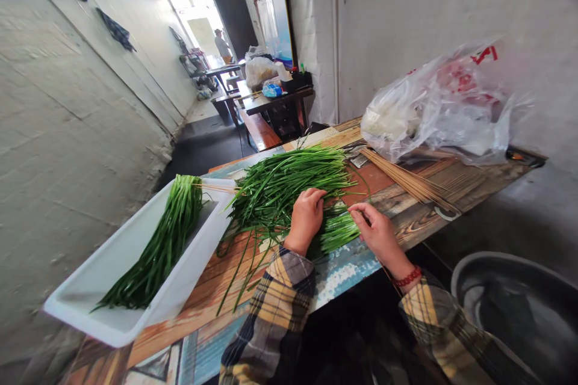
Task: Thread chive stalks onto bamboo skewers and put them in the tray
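Note:
A loose pile of green chives (289, 183) lies spread across the wooden table (419, 210). My left hand (307, 216) rests on the pile with its fingers curled down over the stalks. Close beside it, my right hand (377, 228) pinches the cut ends of a small bunch of chives (338, 231) near the table's front edge. A bundle of thin bamboo skewers (406, 180) lies just beyond my right hand, and one skewer seems to run under that wrist.
A white plastic tray (112, 252) with aligned chives (162, 246) sits at the left. A crumpled plastic bag (442, 108) lies at the back right by the wall. A dark round basin (519, 307) stands low at the right. More tables and a distant person (222, 45) are down the corridor.

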Available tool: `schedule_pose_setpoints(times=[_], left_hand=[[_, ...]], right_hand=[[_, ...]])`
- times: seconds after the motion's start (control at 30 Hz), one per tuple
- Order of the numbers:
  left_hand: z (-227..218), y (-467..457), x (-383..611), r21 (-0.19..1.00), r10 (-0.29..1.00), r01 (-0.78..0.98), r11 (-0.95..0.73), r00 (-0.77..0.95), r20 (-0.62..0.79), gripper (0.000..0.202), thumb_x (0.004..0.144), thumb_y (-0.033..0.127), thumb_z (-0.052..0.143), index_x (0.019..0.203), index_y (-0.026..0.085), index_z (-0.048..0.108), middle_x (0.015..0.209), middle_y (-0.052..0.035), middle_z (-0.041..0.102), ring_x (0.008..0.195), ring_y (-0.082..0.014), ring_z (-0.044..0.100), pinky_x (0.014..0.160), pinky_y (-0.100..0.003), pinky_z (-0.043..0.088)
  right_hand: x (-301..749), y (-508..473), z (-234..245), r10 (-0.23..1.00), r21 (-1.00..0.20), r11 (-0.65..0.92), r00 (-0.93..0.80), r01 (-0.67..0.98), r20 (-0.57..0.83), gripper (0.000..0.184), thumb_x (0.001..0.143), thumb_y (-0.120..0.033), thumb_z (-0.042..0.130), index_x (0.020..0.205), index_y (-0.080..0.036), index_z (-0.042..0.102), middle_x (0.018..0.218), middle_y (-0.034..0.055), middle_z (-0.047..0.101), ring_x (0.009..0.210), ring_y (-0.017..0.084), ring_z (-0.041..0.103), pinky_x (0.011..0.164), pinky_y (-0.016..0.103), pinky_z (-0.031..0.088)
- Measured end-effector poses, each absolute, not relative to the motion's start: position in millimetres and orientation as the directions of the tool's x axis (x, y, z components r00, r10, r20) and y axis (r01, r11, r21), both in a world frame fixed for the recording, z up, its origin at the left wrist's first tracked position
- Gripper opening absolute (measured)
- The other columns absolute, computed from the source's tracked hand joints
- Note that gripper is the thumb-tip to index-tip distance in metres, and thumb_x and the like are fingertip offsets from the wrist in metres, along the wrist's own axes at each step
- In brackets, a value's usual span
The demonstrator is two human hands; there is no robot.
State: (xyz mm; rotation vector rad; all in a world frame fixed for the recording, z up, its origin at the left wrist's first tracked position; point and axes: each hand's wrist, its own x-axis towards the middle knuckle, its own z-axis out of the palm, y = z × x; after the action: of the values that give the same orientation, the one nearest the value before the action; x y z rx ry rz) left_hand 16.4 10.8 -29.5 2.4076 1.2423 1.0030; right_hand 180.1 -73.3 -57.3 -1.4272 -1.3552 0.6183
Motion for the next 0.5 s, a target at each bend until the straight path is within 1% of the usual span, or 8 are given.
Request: schedule_pose_setpoints(times=[0.07, 0.13, 0.2, 0.27, 0.33, 0.4, 0.5], left_hand=[[-29.0, 8.7, 17.0, 0.380, 0.776, 0.688, -0.618, 0.460, 0.431, 0.026, 0.087, 0.011, 0.047, 0.101, 0.018, 0.068, 0.101, -0.0078, 0.066, 0.095, -0.0204, 0.056, 0.085, -0.033, 0.044], [-28.1, 6.4, 17.1, 0.284, 0.781, 0.745, -0.603, 0.479, 0.401, 0.026, 0.086, 0.012, 0.048, 0.101, 0.019, 0.067, 0.100, -0.0074, 0.065, 0.093, -0.0213, 0.054, 0.081, -0.034, 0.043], [-27.2, 4.4, 16.8, 0.217, 0.792, 0.787, -0.578, 0.478, 0.379, 0.023, 0.085, 0.015, 0.051, 0.100, 0.021, 0.067, 0.097, -0.0072, 0.064, 0.091, -0.0220, 0.053, 0.077, -0.034, 0.042], [-26.8, 3.1, 16.1, 0.175, 0.802, 0.810, -0.560, 0.476, 0.361, 0.018, 0.084, 0.019, 0.056, 0.097, 0.021, 0.068, 0.094, -0.0070, 0.063, 0.091, -0.0229, 0.052, 0.074, -0.034, 0.040], [-27.1, 2.8, 15.6, 0.160, 0.812, 0.825, -0.542, 0.466, 0.351, 0.014, 0.083, 0.021, 0.058, 0.093, 0.021, 0.068, 0.091, -0.0069, 0.062, 0.090, -0.0233, 0.051, 0.072, -0.034, 0.039], [-27.6, 3.2, 15.3, 0.173, 0.824, 0.834, -0.524, 0.445, 0.351, 0.011, 0.083, 0.020, 0.057, 0.087, 0.021, 0.068, 0.086, -0.0067, 0.062, 0.088, -0.0229, 0.051, 0.071, -0.034, 0.037], [-27.5, 4.4, 15.7, 0.261, 0.834, 0.821, -0.508, 0.394, 0.386, 0.015, 0.085, 0.018, 0.052, 0.080, 0.020, 0.066, 0.083, -0.0061, 0.061, 0.085, -0.0213, 0.052, 0.072, -0.033, 0.037]], right_hand=[[180.0, -73.0, -57.4, 0.932, -0.885, 0.157, 0.230, 0.437, 0.279, 0.030, 0.090, -0.044, 0.046, 0.094, -0.020, 0.062, 0.071, 0.0021, 0.063, 0.058, 0.015, 0.059, 0.049, 0.023, 0.042], [179.9, -73.3, -57.3, 0.930, -0.878, 0.162, 0.229, 0.449, 0.289, 0.030, 0.090, -0.044, 0.046, 0.094, -0.019, 0.062, 0.072, 0.0024, 0.064, 0.059, 0.015, 0.060, 0.049, 0.023, 0.042], [179.7, -73.6, -57.4, 0.928, -0.876, 0.168, 0.229, 0.451, 0.296, 0.030, 0.091, -0.044, 0.045, 0.094, -0.019, 0.062, 0.073, 0.0027, 0.065, 0.059, 0.015, 0.061, 0.049, 0.023, 0.042], [179.4, -73.9, -57.5, 0.928, -0.875, 0.168, 0.227, 0.454, 0.296, 0.030, 0.091, -0.044, 0.045, 0.094, -0.019, 0.063, 0.073, 0.0029, 0.066, 0.059, 0.015, 0.061, 0.049, 0.023, 0.042], [179.3, -73.9, -57.6, 0.928, -0.872, 0.166, 0.227, 0.460, 0.296, 0.030, 0.091, -0.044, 0.045, 0.094, -0.020, 0.063, 0.074, 0.0029, 0.066, 0.058, 0.015, 0.061, 0.048, 0.023, 0.041], [179.5, -73.9, -57.7, 0.927, -0.869, 0.168, 0.225, 0.466, 0.299, 0.030, 0.090, -0.044, 0.046, 0.094, -0.020, 0.063, 0.074, 0.0029, 0.066, 0.057, 0.015, 0.061, 0.048, 0.023, 0.041], [180.0, -73.5, -58.0, 0.928, -0.868, 0.164, 0.225, 0.469, 0.297, 0.030, 0.091, -0.044, 0.046, 0.094, -0.020, 0.063, 0.073, 0.0027, 0.066, 0.057, 0.015, 0.060, 0.048, 0.023, 0.041]])
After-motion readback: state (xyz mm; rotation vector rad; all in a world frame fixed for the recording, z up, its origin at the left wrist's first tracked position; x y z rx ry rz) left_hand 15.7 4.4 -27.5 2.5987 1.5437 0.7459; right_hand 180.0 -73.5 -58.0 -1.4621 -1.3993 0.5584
